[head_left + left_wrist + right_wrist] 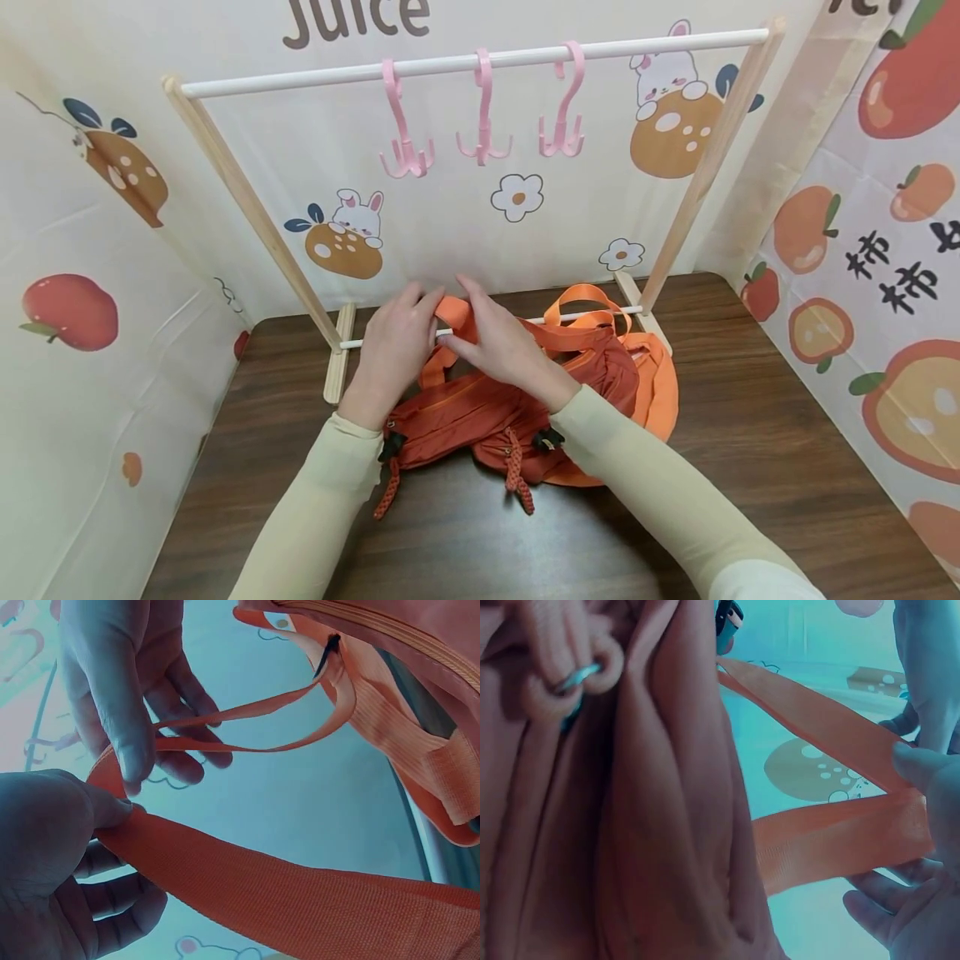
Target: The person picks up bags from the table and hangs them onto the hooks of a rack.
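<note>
A rust-red bag [480, 414] with bright orange straps lies on the table against the low bar of a small rack. My left hand [401, 342] pinches an orange strap [452, 312] between thumb and fingers at the bag's left end. Close beside it, my right hand [504, 337] grips the same strap. In the left wrist view the strap [247, 877] folds into a loop between both thumbs. The right wrist view shows the right thumb [922, 769] over the strap, fingers behind it. Another orange strap loop [585, 296] stands up at the bag's right end.
Three pink hooks [483, 108] hang from the rack's white top bar [300, 81]. Wooden posts [251, 208] hold it up on both sides. Braided zipper pulls [517, 475] lie toward the front of the dark wood table [277, 450]. Printed cloth [465, 225] hangs behind.
</note>
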{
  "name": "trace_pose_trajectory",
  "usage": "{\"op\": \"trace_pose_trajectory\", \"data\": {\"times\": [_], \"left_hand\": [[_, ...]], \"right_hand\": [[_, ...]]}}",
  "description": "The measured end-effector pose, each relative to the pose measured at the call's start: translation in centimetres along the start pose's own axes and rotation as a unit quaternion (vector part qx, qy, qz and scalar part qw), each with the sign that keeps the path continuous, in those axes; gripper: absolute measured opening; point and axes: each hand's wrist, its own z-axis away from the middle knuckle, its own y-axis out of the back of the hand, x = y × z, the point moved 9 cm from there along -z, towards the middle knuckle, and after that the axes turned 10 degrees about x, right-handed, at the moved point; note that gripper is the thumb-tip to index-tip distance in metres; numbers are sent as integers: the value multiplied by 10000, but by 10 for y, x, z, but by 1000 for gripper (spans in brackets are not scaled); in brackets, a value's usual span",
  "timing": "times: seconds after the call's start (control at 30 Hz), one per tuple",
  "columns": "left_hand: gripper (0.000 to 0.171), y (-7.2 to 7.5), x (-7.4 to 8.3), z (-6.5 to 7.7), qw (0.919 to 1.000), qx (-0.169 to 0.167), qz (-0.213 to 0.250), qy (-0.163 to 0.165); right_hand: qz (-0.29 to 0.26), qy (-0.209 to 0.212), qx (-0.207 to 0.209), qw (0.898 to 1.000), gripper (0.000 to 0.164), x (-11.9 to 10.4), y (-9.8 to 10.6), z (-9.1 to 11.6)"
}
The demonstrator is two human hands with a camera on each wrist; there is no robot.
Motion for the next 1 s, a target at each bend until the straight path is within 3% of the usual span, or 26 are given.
{"op": "trace_pose_trajectory", "data": {"times": [0.37, 0.7, 1.0], "left_hand": [[34, 13, 5, -5, 9990, 437, 59, -3], [40, 25, -1, -9, 9958, 882, 215, 115], [55, 24, -13, -10, 9931, 844, 662, 469]], "right_hand": [[-644, 394, 405, 9963, 78, -16, 15, -2], [-1066, 832, 562, 9892, 73, -34, 40, -4], [-1320, 1224, 511, 9823, 73, -49, 60, -8]]}}
